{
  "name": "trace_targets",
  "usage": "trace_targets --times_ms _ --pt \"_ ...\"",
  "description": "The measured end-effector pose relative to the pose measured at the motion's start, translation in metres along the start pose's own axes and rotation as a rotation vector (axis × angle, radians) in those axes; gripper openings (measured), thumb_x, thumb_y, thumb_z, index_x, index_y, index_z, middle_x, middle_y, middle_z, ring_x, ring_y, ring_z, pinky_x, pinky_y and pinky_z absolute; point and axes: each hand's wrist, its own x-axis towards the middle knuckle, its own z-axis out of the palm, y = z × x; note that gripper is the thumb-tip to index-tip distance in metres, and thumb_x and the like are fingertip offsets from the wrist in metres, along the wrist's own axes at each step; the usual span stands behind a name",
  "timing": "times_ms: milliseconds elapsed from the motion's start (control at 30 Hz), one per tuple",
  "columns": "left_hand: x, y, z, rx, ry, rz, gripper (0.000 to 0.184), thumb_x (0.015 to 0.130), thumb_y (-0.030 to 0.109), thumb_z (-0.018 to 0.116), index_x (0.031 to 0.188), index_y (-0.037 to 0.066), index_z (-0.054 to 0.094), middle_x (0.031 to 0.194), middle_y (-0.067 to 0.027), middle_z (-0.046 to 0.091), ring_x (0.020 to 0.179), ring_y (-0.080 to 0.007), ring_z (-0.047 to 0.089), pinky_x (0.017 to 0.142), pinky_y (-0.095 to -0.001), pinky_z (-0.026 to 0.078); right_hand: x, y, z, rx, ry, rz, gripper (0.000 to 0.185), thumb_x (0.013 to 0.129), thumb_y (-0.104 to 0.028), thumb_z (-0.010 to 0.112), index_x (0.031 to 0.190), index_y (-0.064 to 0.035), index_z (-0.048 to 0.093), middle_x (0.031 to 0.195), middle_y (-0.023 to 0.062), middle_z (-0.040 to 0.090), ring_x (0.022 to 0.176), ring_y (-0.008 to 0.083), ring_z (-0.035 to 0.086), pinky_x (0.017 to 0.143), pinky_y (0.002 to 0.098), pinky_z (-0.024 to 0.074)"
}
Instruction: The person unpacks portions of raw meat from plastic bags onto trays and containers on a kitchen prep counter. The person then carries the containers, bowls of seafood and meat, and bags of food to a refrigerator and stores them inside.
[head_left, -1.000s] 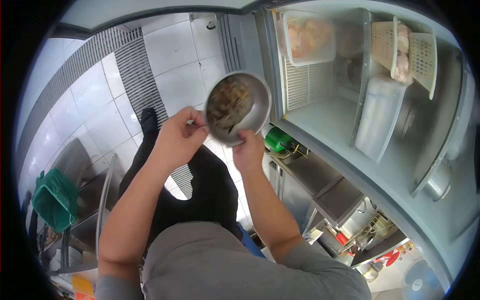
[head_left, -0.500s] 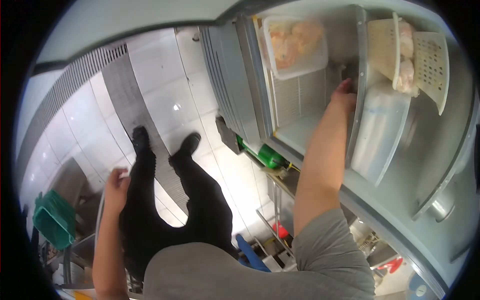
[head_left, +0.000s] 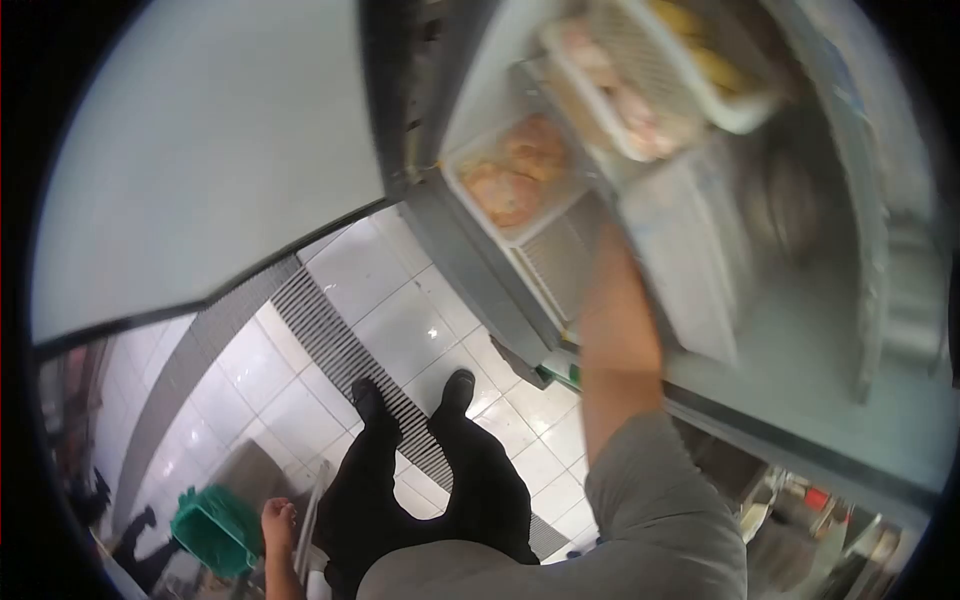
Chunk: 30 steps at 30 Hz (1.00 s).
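Note:
My right forearm reaches into an open refrigerator, below the upper shelf. The hand itself is hidden under that shelf and the stack of clear plastic on it. Left of the arm, on the lower level, a white plastic container holds pieces of raw-looking meat. My left hand hangs low at my side, near a green plastic basket. Its fingers are loosely curled, and no object shows in them.
White perforated baskets with pale meat and something yellow stand on the upper shelf. The large refrigerator door swings out at the left. Below are a tiled floor and a drain grate. Utensils lie at lower right.
My view has turned and shifted, showing more of the door and upper baskets. My right arm remains in the refrigerator, its hand now hidden. My left hand still hangs at my side.

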Motion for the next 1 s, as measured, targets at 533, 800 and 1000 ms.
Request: trace_targets --times_ms 533,800,1000 --pt "0.021 0.253 0.171 0.409 -0.69 0.813 0.013 0.091 0.014 0.061 0.1 0.006 0.06 0.08 0.0022 0.058 0.07 -0.008 0.052 0.059 -0.0265 0.041 -0.453 -0.273 -0.435 -1.717 -0.57 0.522 0.066 0.09 -0.043 0.065 0.145 -0.0097 0.048 0.128 0.0187 0.064 0.115 0.0347 0.062 0.1 0.043 0.0487" --pt "-0.203 0.332 0.315 0.549 -0.931 1.091 0.02 0.089 0.005 0.066 0.109 0.0 0.062 0.107 -0.0109 0.066 0.102 -0.0205 0.063 0.091 -0.0322 0.049 -0.506 -0.379 -0.628 -1.511 0.43 0.539 0.067 0.082 -0.049 0.068 0.13 -0.0026 0.062 0.115 0.0221 0.07 0.107 0.0372 0.067 0.097 0.0423 0.0514" --pt "-0.438 0.296 0.449 0.407 -1.179 1.187 0.051 0.092 0.003 0.065 0.139 0.0 0.047 0.139 -0.0158 0.054 0.127 -0.0242 0.054 0.106 -0.0353 0.043 -0.564 -0.389 -0.71 -1.574 0.124 0.809 0.067 0.082 -0.049 0.069 0.131 -0.0038 0.062 0.128 0.0241 0.064 0.118 0.0398 0.061 0.103 0.0427 0.0475"
